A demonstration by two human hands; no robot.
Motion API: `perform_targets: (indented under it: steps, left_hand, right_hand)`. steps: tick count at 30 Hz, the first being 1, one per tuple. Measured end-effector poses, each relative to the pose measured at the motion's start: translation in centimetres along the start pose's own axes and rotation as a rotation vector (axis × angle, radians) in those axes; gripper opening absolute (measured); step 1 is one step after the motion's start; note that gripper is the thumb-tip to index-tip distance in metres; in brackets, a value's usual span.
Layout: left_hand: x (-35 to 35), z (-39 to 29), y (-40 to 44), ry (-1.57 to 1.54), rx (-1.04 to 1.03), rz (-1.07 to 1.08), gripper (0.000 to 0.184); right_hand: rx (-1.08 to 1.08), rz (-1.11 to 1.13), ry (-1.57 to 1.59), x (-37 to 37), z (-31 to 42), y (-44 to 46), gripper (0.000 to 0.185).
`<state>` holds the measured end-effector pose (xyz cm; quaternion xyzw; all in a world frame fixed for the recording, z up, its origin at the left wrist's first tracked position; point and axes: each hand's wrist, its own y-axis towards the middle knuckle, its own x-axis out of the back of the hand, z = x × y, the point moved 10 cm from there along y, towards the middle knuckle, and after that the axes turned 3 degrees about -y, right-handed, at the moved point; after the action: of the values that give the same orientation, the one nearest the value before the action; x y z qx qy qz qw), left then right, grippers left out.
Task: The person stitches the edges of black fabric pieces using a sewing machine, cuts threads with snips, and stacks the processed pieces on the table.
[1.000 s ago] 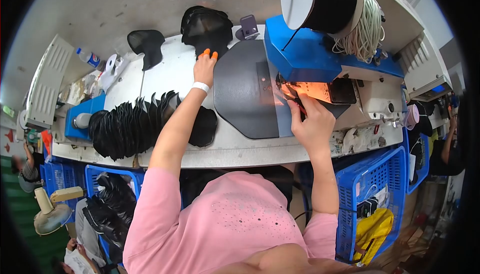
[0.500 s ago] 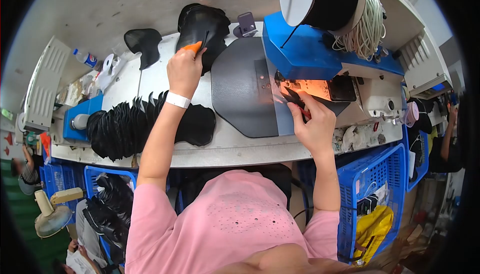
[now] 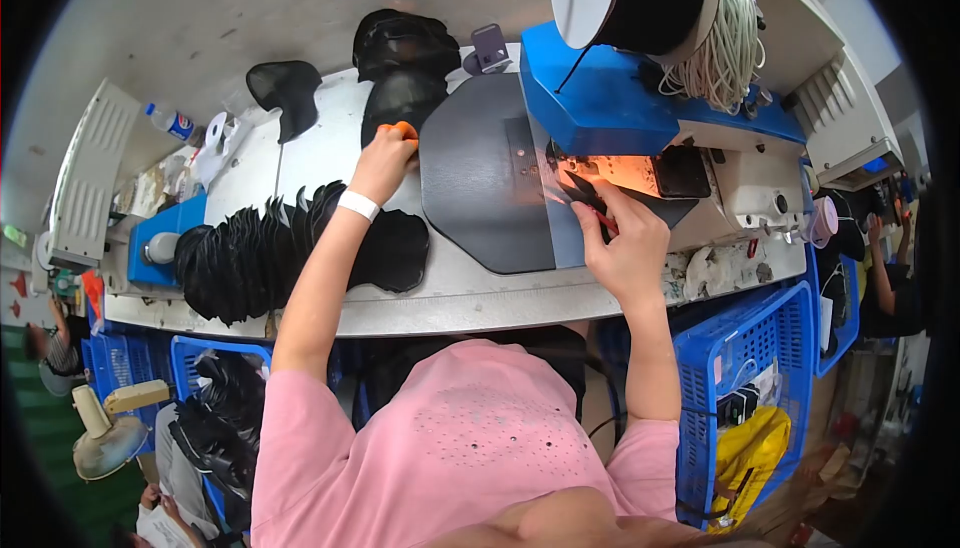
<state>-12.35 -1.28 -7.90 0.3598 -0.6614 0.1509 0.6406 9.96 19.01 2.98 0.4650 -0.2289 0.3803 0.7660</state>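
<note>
My left hand is closed, with orange coverings at its fingertips. It is beside the near edge of a pile of black leather-like pieces. What it pinches, if anything, is hidden. My right hand is closed around red-handled snips, their dark pointed blades towards the lit needle area of a blue sewing machine. To the left of these blades is the machine's dark grey extension plate.
A row of overlapping black pieces lies at the left, beside a single black piece. A large black spool hangs over the machine. Blue crates flank the seat. A bottle is at far left.
My left hand has drawn back towards me from the black pile, and the dark thing at its fingertips no longer shows. The right hand with the snips has hardly moved.
</note>
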Motion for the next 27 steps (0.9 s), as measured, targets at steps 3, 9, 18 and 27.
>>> perform_targets:
  steps: [3, 9, 18, 27]
  left_hand:
    - [-1.4, 1.2, 0.5, -0.245, -0.049, -0.001, 0.03]
    - [1.9, 8.2, -1.3, -0.722, 0.542, -0.462, 0.056]
    - [14.6, -14.4, -2.0, -0.093, -0.191, -0.251, 0.029]
    - [9.9, -19.7, -2.5, -0.103, -0.404, 0.125, 0.043]
  right_hand:
    - [0.002, -0.004, 0.007, 0.2, 0.0, -0.2, 0.027]
    - [0.006, -0.003, 0.022, 0.2, 0.1, -0.2, 0.027]
    - [-0.223, 0.109, 0.162, 0.7, -1.3, -0.3, 0.016]
    - [-0.071, 0.077, 0.115, 1.1, 0.5, -0.1, 0.016]
